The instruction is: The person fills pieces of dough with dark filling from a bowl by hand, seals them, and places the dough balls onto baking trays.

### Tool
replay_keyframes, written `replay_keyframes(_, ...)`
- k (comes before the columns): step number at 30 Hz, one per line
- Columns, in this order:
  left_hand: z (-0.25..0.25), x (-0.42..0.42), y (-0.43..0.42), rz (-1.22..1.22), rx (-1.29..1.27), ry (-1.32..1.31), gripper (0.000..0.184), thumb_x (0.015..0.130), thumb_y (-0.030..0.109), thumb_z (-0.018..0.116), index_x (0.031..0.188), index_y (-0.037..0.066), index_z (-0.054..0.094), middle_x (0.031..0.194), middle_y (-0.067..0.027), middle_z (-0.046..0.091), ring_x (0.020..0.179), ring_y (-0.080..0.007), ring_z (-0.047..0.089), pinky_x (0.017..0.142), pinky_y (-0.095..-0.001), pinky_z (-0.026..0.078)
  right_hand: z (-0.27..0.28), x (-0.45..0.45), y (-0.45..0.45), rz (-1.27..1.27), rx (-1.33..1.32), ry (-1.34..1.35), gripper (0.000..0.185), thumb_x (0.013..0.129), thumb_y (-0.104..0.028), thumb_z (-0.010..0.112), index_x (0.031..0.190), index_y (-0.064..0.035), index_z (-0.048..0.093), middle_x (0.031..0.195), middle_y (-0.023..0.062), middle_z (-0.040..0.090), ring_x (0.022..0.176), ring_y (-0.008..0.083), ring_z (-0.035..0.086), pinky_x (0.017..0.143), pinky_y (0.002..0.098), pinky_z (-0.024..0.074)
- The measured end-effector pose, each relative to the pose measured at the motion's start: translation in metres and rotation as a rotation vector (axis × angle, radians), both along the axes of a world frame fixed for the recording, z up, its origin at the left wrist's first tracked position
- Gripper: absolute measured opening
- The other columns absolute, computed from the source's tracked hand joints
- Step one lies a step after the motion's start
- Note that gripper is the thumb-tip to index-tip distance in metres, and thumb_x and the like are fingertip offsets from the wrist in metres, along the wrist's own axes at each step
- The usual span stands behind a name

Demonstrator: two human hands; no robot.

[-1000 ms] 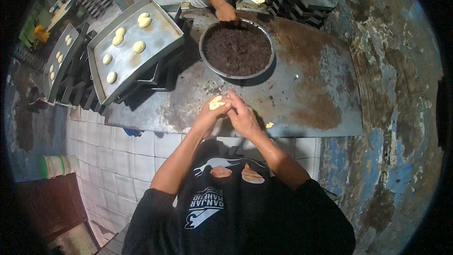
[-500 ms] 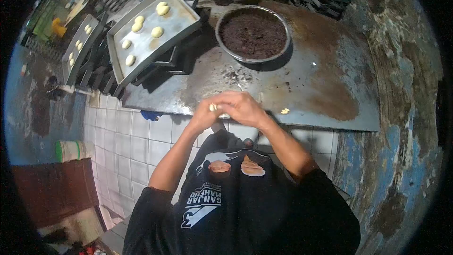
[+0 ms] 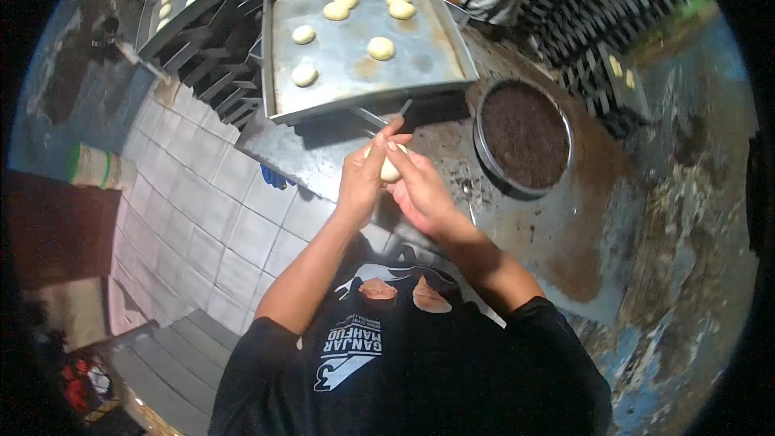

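A pale, smooth dough ball point(image 3: 391, 168) is held between my two hands, in front of the near edge of a metal baking tray point(image 3: 339, 89). The fingers of my left hand point(image 3: 360, 183) close on it from the left. From the other side my right hand point(image 3: 425, 198) grips it, thumb on top. Part of the ball is covered by fingers. Several round dough balls point(image 3: 381, 48) sit on the tray, some in touching pairs. To the right, a round metal bowl point(image 3: 483, 149) is full of dark brown crumbly filling point(image 3: 525, 133).
The worn metal table point(image 3: 557, 234) carries the bowl. Another tray point(image 3: 179, 2) with dough balls stands at upper left, above stacked black racks point(image 3: 218, 73). Across the table a person point(image 3: 492, 0) holds a piece of dough. More stacked trays point(image 3: 617, 0) stand at upper right.
My view has turned left, so the tray now lies ahead of my hands and the bowl is further right. The dough, mostly hidden before, shows as a rounded ball between my fingers.
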State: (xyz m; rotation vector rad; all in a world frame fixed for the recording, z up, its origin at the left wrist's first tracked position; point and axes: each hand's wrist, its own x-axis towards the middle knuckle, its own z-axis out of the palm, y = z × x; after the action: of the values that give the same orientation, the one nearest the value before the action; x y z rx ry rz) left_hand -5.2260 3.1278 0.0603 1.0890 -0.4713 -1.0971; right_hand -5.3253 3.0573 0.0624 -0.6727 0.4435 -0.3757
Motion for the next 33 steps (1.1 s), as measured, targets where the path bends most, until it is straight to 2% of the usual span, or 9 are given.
replay_keyframes(3,0.0,0.058,-0.001,0.164,-0.066,-0.19,0.058,0.105,0.032,0.052,0.152,0.002,0.039,0.157,-0.0142,0.039,0.141,-0.0219,0.042,0.116,-0.0327,0.032,0.008,0.065,-0.058,0.298,-0.292,0.131,0.029,0.099,-0.022,0.062,0.119,-0.0013,0.063,0.111,0.0066,0.068,0.101,0.0168,0.065,0.083,0.0343,0.0527)
replay_keyframes(8,0.003,0.154,0.031,0.236,0.006,-0.159,0.056,0.098,0.014,0.063,0.15,0.007,0.043,0.143,-0.0173,0.051,0.134,-0.026,0.048,0.105,-0.0345,0.043,0.008,0.177,-0.145,0.042,-1.702,0.521,0.044,0.091,-0.02,0.064,0.128,0.0016,0.056,0.123,0.0241,0.063,0.111,0.0353,0.063,0.092,0.0427,0.0498)
replay_keyframes(11,-0.007,0.194,0.057,0.303,0.085,-0.251,0.051,0.098,0.015,0.063,0.145,0.006,0.048,0.142,-0.0141,0.053,0.131,-0.0249,0.051,0.107,-0.0369,0.043,-0.022,0.204,-0.181,0.743,-2.282,0.528,0.048,0.098,-0.021,0.059,0.138,0.003,0.048,0.131,0.0208,0.06,0.122,0.0368,0.057,0.105,0.043,0.043)
replay_keyframes(15,-0.015,0.236,0.085,0.344,0.212,-0.341,0.048,0.095,0.012,0.061,0.142,0.005,0.052,0.141,-0.0157,0.054,0.123,-0.0257,0.057,0.103,-0.0379,0.047,-0.027,0.227,-0.195,0.611,-1.683,0.541,0.056,0.096,-0.021,0.056,0.144,0.0052,0.041,0.153,0.0273,0.036,0.142,0.0416,0.035,0.12,0.0442,0.0278)
replay_keyframes(18,-0.016,0.254,0.088,0.322,0.191,-0.342,0.05,0.093,0.009,0.059,0.142,0.004,0.051,0.139,-0.0165,0.055,0.123,-0.0267,0.057,0.104,-0.0381,0.047,-0.036,0.249,-0.193,0.57,-1.707,0.433,0.061,0.103,-0.031,0.048,0.152,0.0013,0.031,0.16,0.0225,0.029,0.148,0.0364,0.03,0.122,0.038,0.022)
replay_keyframes(22,-0.019,0.265,0.075,0.347,0.118,-0.289,0.05,0.093,0.008,0.059,0.142,0.003,0.051,0.134,-0.0151,0.057,0.122,-0.0257,0.057,0.102,-0.0372,0.047,-0.069,0.258,-0.183,0.609,-2.291,0.393,0.061,0.099,-0.034,0.05,0.147,0.0019,0.039,0.158,0.0226,0.031,0.146,0.0424,0.029,0.12,0.0522,0.0242)
replay_keyframes(26,-0.017,0.273,0.066,0.265,0.137,-0.247,0.047,0.094,0.007,0.058,0.14,0.003,0.052,0.132,-0.0145,0.057,0.119,-0.0232,0.058,0.101,-0.0367,0.047,-0.079,0.263,-0.208,0.801,-2.166,0.519,0.069,0.102,-0.053,0.043,0.148,-0.0015,0.041,0.16,0.0206,0.031,0.149,0.0356,0.027,0.12,0.052,0.0244)
replay_keyframes(29,-0.013,0.271,0.069,0.277,0.146,-0.294,0.044,0.094,0.007,0.059,0.138,0.004,0.055,0.13,-0.0135,0.059,0.117,-0.0225,0.058,0.099,-0.0362,0.048,0.007,0.281,-0.234,0.637,-0.848,0.467,0.07,0.108,-0.054,0.024,0.149,0.0015,0.037,0.135,0.0137,0.062,0.128,0.0252,0.055,0.113,0.0404,0.0386)
replay_keyframes(33,-0.021,0.256,0.069,0.294,0.085,-0.353,0.039,0.095,0.01,0.061,0.134,0.004,0.058,0.122,-0.0128,0.063,0.11,-0.0212,0.061,0.095,-0.0345,0.05,-0.036,0.232,-0.277,0.412,-1.341,0.747,0.04,0.099,-0.03,0.062,0.126,-0.0012,0.064,0.112,0.0092,0.07,0.104,0.0157,0.063,0.093,0.0317,0.0495)
